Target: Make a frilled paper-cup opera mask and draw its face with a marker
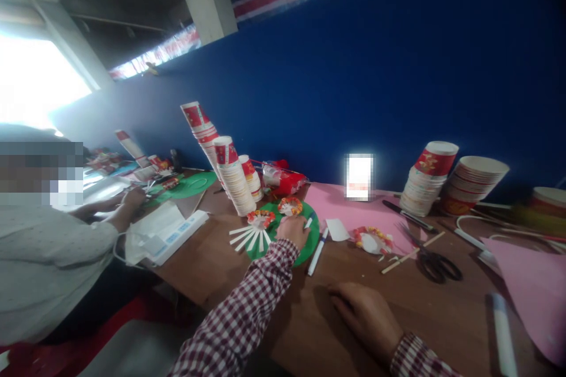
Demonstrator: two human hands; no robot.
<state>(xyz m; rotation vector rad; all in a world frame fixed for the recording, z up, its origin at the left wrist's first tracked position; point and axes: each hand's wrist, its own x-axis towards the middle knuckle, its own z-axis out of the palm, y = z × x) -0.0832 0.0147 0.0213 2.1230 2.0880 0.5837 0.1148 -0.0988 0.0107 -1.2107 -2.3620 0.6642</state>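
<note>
My left hand (292, 232) is over the green paper disc (309, 245), its fingers closed around a white marker (309, 221) whose end sticks out on the right. Just beyond it lies a paper ring with red and yellow edging (290, 206). A similar cut cup piece (260, 220) with white strips fanned out sits left of the hand. A second marker (317, 253), white and blue, rests beside the disc. Lower right, my right hand (365, 312) rests on the brown table with loosely bent fingers, holding nothing visible.
Stacked paper cups (234, 179) stand behind the disc; more cups (424, 179) are at right. Black scissors (435, 265), a stick (411, 254) and another decorated ring (372, 240) lie on or near pink paper (325, 200). A seated person (53, 259) works at left near a white box (179, 238).
</note>
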